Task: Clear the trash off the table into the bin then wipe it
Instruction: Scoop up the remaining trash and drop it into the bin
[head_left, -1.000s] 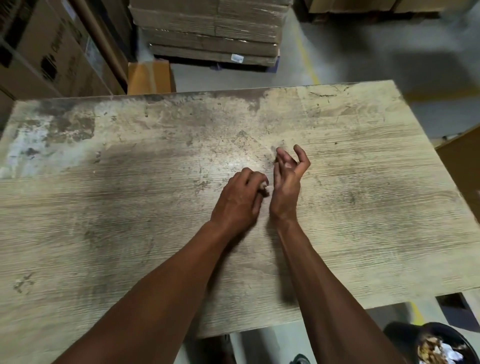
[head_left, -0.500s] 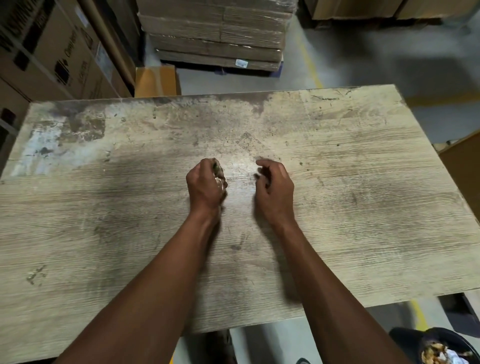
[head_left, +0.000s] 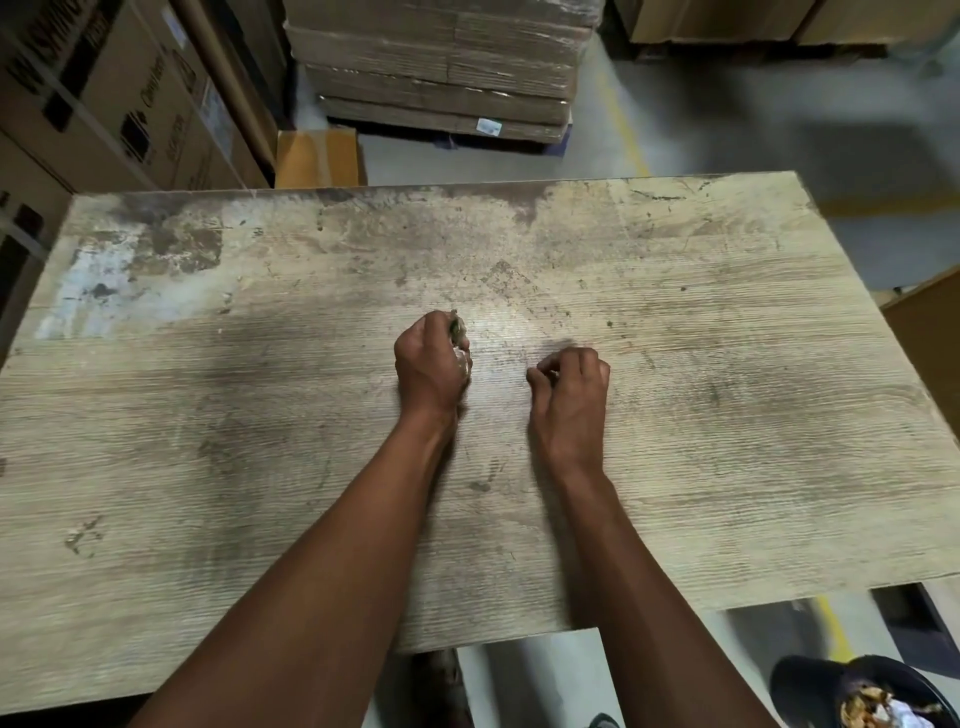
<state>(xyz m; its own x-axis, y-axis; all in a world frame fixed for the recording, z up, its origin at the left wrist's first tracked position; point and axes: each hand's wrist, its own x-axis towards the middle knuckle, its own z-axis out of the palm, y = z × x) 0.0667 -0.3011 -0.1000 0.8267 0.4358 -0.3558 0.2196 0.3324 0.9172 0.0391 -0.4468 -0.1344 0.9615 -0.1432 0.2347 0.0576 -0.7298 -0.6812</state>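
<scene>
A worn, stained wooden table (head_left: 727, 441) fills the view. My left hand (head_left: 431, 364) sits at its middle, fingers curled tight round a small wad of trash scraps (head_left: 459, 338) that peeks out at the thumb side. My right hand (head_left: 569, 387) rests just to the right of it, fingers curled under against the tabletop; I see nothing in it. A black bin (head_left: 810, 686) with crumpled paper trash inside stands on the floor below the table's near right corner.
Stacked cardboard boxes (head_left: 104, 104) line the left side. A pallet of flat cardboard (head_left: 441, 73) stands beyond the far edge, with a small orange-brown box (head_left: 319, 158) beside it. Another brown box (head_left: 930, 353) sits off the right edge. A shoe (head_left: 605, 721) shows at the bottom.
My hands have drawn apart: the left moved left holding the scraps, and the right hand's fingers went from spread to curled and it settled lower right on the table.
</scene>
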